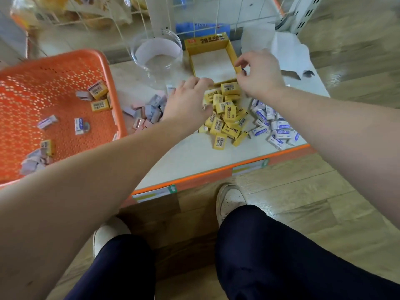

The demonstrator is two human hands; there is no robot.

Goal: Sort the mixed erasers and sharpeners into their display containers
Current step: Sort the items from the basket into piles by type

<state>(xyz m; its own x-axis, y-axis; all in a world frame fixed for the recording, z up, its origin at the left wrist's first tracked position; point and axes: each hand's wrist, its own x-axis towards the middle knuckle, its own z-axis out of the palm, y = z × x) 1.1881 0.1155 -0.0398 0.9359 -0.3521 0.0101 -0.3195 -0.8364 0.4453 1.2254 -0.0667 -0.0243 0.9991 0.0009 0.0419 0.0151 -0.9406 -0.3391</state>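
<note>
A pile of yellow 2B erasers (227,118) lies on the white shelf (190,156), just in front of an empty yellow display box (211,45). My left hand (188,100) rests on the pile's left side, fingers curled onto a yellow eraser. My right hand (259,72) hovers over the box's near right corner, thumb and fingers apart, with nothing visible in it. White and blue erasers (272,124) are heaped to the right. Pink and lilac sharpeners (147,111) are piled to the left, below a clear round jar (157,50).
An orange perforated basket (65,68) at the left holds a few leftover erasers and sharpeners. White paper or plastic (287,50) lies behind my right hand. Wire racks stand at the back. The shelf's orange front edge (216,172) runs above my legs and shoes.
</note>
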